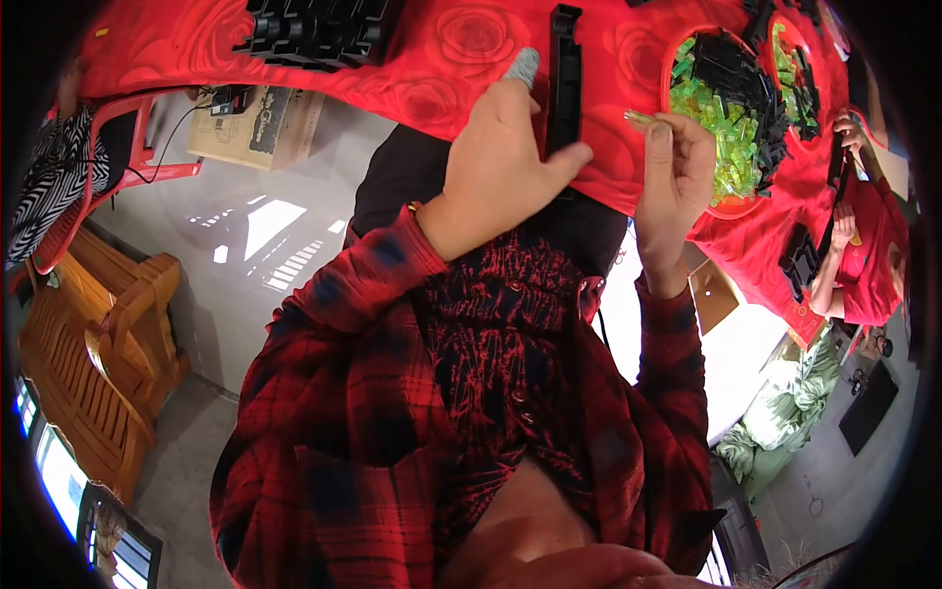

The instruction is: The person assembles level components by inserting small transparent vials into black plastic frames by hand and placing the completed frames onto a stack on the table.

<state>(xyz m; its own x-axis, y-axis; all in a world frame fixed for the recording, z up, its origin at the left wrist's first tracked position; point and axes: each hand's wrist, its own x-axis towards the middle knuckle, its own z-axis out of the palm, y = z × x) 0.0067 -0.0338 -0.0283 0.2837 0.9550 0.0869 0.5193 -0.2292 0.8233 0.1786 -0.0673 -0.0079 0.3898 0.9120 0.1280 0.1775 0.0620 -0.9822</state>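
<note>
My left hand (500, 147) is beside a long black plastic part (565, 83) that lies lengthwise on the table and runs down to its near edge. The thumb is spread away from the fingers and crosses the near end of the part; whether it touches cannot be told. One fingertip wears a grey finger cover (524, 67). To the right, my right hand (677, 162) pinches a small yellowish see-through piece (638, 117) between thumb and forefinger, next to a red oval basket (664, 74). In the basket lie yellow-green see-through pieces (721, 133) and black plastic pieces (726, 64).
A stack of black ridged parts (319, 34) stands at the table's far left. Beyond the basket is a second red basket (816, 74). At right another person (868, 255) works with black parts. A cardboard box (255, 128) and wooden bench (98, 353) stand left.
</note>
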